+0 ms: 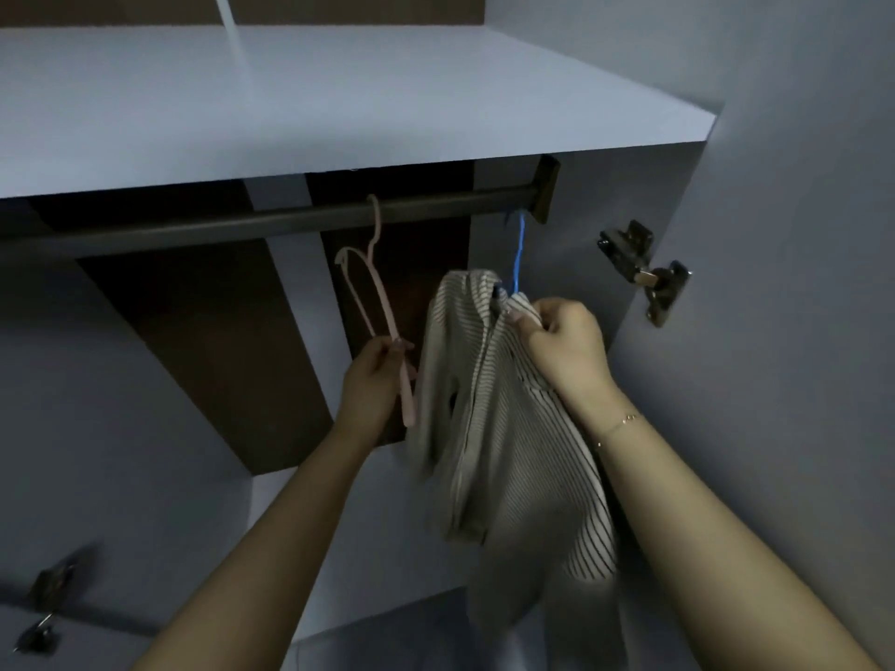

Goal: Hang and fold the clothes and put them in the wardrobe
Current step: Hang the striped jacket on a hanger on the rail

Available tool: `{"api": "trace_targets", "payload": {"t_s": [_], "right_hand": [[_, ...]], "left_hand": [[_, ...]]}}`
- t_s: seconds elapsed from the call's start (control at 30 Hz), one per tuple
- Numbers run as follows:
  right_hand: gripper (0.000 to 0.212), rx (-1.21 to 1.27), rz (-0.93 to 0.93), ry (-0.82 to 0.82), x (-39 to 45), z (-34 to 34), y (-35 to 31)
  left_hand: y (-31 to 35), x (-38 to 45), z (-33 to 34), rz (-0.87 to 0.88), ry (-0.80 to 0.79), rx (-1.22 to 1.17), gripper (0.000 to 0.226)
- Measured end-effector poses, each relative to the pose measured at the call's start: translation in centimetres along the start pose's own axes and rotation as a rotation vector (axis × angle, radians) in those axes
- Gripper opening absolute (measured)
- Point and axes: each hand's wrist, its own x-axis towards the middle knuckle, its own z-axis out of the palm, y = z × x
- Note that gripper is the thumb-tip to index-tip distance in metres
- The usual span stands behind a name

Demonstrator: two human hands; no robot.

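Under the wardrobe's white shelf (339, 113), at the right end of the dark rail (290, 222), hangs the striped shirt (513, 428) I am handling: pale cream cloth with thin dark stripes, bunched and folded in on itself, with its collar end gathered around the blue hanger (519, 254). That hanger's hook goes up to the rail just beside the rail's dark end bracket (546, 188). My right hand (564, 339) has its fingers curled tight on the shirt's top edge, pinching the cloth right below the blue hook. My left hand (375, 375) is closed around the lower arm of the pink hanger (375, 302), which is empty, tilted edge-on to me, and hooked over the rail left of the shirt. The two hangers are apart, with the shirt's left fold close to my left hand. A thin bracelet (620, 423) sits on my right wrist. Most of the blue hanger is buried in the cloth, so I cannot tell how the shirt sits on its shoulders. The shirt's lower part is blurred. A metal hinge (646, 273) shows on the right side panel, and another hinge (46, 602), dim and blurred, sits at the lower left.
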Motion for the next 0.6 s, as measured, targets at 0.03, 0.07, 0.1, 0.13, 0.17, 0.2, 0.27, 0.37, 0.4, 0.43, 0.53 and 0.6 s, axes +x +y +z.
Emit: {"api": "trace_targets", "payload": {"t_s": [0.03, 0.07, 0.1, 0.13, 0.17, 0.2, 0.27, 0.37, 0.4, 0.43, 0.53, 0.6], "right_hand": [[0.038, -0.006, -0.017, 0.027, 1.5, 0.4, -0.3], [0.037, -0.017, -0.031, 0.054, 3.0, 0.8, -0.5], [0.035, -0.033, -0.040, 0.079, 4.4, 1.2, -0.7], [0.034, -0.047, -0.042, 0.098, 5.9, 1.6, -0.8], [0.032, -0.063, -0.033, 0.107, 7.3, 2.0, -0.7], [0.030, -0.087, -0.020, 0.110, 8.6, 2.4, -0.6], [0.028, -0.166, 0.016, 0.100, 10.6, 3.2, 0.2], [0.028, -0.257, 0.064, 0.042, 11.0, 4.6, 2.4], [0.027, -0.280, 0.075, 0.026, 10.6, 5.1, 3.2], [0.025, -0.299, 0.081, 0.020, 10.1, 5.4, 4.0], [0.030, -0.339, 0.063, 0.055, 8.2, 6.0, 5.2], [0.048, -0.380, -0.004, 0.078, 6.4, 6.1, 5.4]], "left_hand": [[-0.1, 0.0, -0.3, 0.004, 0.013, 0.005, 0.024], [-0.2, 0.0, -0.5, 0.004, 0.021, -0.001, 0.025], [-0.3, 0.0, -0.6, -0.001, 0.024, -0.012, 0.025], [-0.3, 0.0, -0.7, -0.007, 0.025, -0.025, 0.025], [-0.4, 0.0, -0.7, -0.011, 0.024, -0.039, 0.025], [-0.4, 0.0, -0.6, -0.012, 0.027, -0.051, 0.025], [-0.4, 0.0, -0.3, -0.012, 0.038, -0.060, 0.023], [-0.7, 0.0, 0.2, -0.014, 0.041, -0.031, 0.023], [-0.8, 0.1, 0.4, -0.011, 0.044, -0.014, 0.024], [-1.0, 0.2, 0.5, -0.006, 0.050, 0.001, 0.024], [-1.2, 0.3, 0.5, -0.004, 0.050, 0.024, 0.022], [-1.3, 0.4, 0.7, -0.014, 0.042, 0.038, 0.017]]}}
